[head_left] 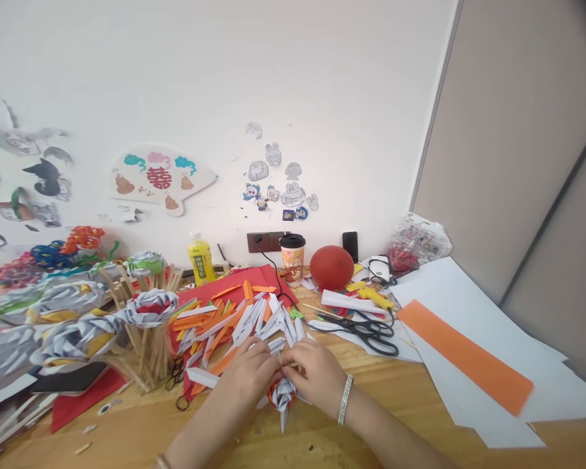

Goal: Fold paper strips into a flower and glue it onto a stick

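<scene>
A folded paper flower (283,395) in white and orange-red is low in the middle of the head view, with a white point towards me. My left hand (254,368) grips its far left side with bent fingers. From the right, my right hand (315,370), with a sparkling bracelet at the wrist, pinches its upper edge. The fingertips meet over the flower and hide its far part. Just beyond my hands lies a loose pile of folded paper strips (224,319), white and orange.
Finished paper flowers on wooden sticks (149,345) crowd the left. Black scissors (371,332), a yellow glue gun (376,298), a red balloon (331,267), a lidded cup (292,260) and a yellow bottle (201,259) stand or lie behind. White sheets (449,312) with an orange strip (469,355) are right.
</scene>
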### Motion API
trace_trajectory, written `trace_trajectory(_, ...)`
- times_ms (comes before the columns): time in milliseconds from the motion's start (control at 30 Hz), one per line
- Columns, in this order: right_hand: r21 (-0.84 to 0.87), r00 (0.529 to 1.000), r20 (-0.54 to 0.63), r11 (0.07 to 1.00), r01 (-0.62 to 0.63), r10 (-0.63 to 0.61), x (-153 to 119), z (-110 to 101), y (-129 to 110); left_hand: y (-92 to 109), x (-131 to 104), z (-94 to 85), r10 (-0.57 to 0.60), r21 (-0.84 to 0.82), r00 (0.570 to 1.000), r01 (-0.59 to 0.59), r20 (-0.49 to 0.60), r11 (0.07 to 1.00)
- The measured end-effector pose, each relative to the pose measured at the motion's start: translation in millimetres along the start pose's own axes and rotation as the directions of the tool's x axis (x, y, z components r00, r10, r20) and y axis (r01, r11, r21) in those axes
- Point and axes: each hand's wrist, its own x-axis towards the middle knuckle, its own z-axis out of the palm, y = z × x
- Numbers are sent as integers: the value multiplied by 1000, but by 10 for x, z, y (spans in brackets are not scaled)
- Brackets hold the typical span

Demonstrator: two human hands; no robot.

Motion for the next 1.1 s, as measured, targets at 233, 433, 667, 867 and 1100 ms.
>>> trace_trajectory(233,16,999,-48,1000,16,-15,13,-48,-9,-3,-2,-59,-38,23,999,37,22,999)
trace_trajectory(433,83,997,-76,996,-22,29,4,-53,-11,6,18,-114,-6,39,1000,6,5,999)
trace_trajectory(667,70,994,-98,997,-40,47,-5,-44,-16,25,7,-101,8,60,1000,-7,-7,998)
trace_trajectory(867,20,994,-110,1000,21,-18,-7,-17,7,11,25,-120,24,67,999,-23,-21,997)
trace_trajectory(1100,-109,964,-261,994,15,-43,0,-88,105,42,39,-161,22,127,996,-10,-91,992)
